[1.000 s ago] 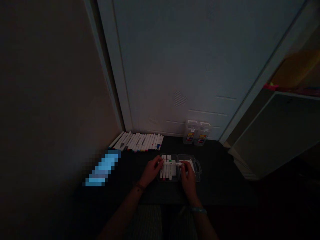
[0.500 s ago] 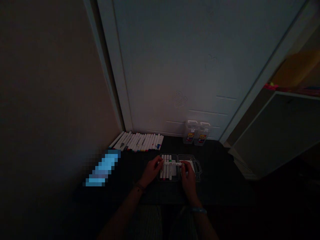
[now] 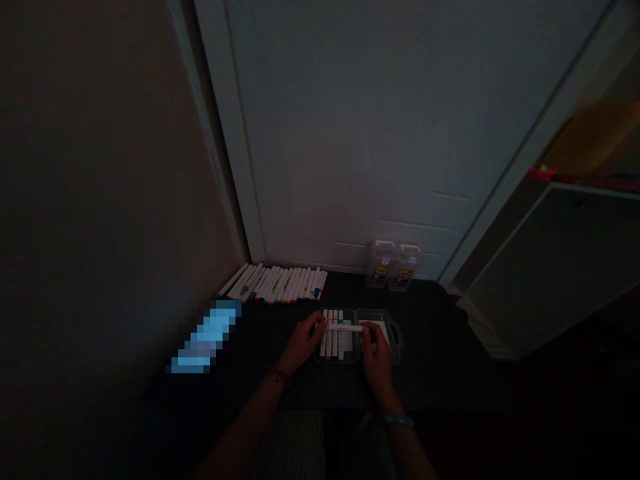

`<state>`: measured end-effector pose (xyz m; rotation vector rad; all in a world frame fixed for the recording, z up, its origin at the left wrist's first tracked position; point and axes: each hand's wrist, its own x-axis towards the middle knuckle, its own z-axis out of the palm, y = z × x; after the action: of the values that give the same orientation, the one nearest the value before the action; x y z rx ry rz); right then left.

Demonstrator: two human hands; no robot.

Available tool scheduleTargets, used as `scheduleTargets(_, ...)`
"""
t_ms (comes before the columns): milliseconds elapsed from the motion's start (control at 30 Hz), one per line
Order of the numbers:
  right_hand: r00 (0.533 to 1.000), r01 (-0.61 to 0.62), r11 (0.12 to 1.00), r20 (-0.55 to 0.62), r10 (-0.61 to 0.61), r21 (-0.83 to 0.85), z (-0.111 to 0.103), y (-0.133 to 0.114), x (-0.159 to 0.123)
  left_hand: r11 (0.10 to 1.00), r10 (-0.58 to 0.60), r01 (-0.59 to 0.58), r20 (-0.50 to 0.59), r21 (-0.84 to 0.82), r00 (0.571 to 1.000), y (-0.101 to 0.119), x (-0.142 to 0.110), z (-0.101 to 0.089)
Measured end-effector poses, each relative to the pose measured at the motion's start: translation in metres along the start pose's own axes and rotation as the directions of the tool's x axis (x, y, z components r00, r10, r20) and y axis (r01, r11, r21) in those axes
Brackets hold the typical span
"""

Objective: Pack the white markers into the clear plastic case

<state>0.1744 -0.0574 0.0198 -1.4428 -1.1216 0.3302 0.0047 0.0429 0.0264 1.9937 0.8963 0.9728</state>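
Observation:
A white marker (image 3: 345, 328) lies level across the view, held at both ends above an opened clear plastic case (image 3: 356, 360). My left hand (image 3: 303, 339) pinches its left end, and my right hand (image 3: 376, 347) grips the right end. Under it, several white markers (image 3: 331, 347) stand side by side in the left half of the case, one showing a green band. The right half, with a handle at its side, holds a pale card or paper (image 3: 383, 328), partly behind my right hand.
A row of several white markers (image 3: 280, 283) lies at the back left of the dark table (image 3: 435, 380). Two clear cases (image 3: 383, 263) with colourful labels stand upright against the white door (image 3: 320, 133). A pixelated bright patch (image 3: 205, 340) sits at the left.
Both hands keep the marker in nearly the same spot. The marker has rolled slightly, so its printed lettering shows less than before.

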Motion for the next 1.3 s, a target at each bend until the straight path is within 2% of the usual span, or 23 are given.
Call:
scheduleTargets(500, 1.0, 0.009, 1.0, 0.005, -0.009, 0.013, -0.0004, -0.0017, 0.0001, 1.0, -0.015, 0.015, 0.024, -0.009, 1.0, 0.0062, -0.0003, -0.0029)
scheduleTargets(700, 1.0, 0.017, 1.0, -0.01, -0.017, -0.001, -0.0001, -0.0009, 0.0003, 1.0, 0.011, -0.011, -0.006, 0.0, 1.0, 0.0052, 0.0, -0.0018)
scheduleTargets(1067, 1.0, 0.003, 1.0, -0.011, -0.002, 0.018, 0.0007, 0.001, 0.0002, 1.0, -0.024, 0.024, 0.01, -0.005, 1.0, 0.0039, 0.0001, -0.0005)
scheduleTargets(1300, 1.0, 0.002, 1.0, 0.003, -0.002, 0.018, 0.0004, 0.0013, 0.0006, 1.0, 0.007, -0.007, 0.006, 0.012, 1.0, 0.002, 0.0007, -0.0008)
